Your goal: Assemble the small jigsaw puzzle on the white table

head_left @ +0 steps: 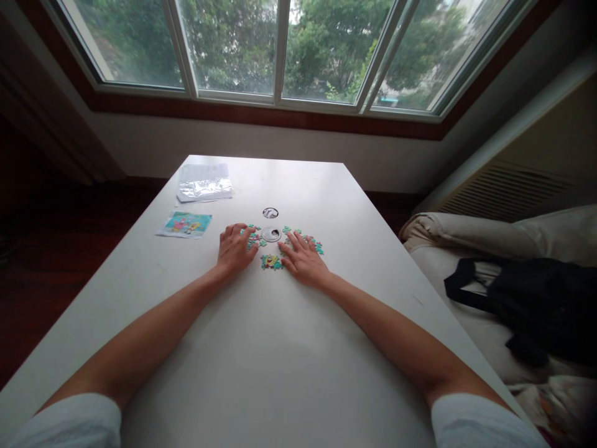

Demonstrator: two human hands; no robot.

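Note:
My left hand (234,249) rests on the table with fingers bent and thumb apart, at the edge of a loose group of jigsaw pieces (254,238). It grips nothing that I can see. On the other side, my right hand (305,261) lies flat with its fingers spread, partly covering more jigsaw pieces (318,245). Between the hands and nearer to me is a small joined section of the puzzle (269,261), yellow and teal. My right thumb is close to its right edge; whether they touch, I cannot tell.
The white table (275,348) has a round grey fitting (271,234) and a round opening (270,213) in it. A colourful cartoon picture sheet (186,224) and a clear plastic bag (205,182) lie at left. Dark cloth (536,305) covers part of the sofa (433,261) at right.

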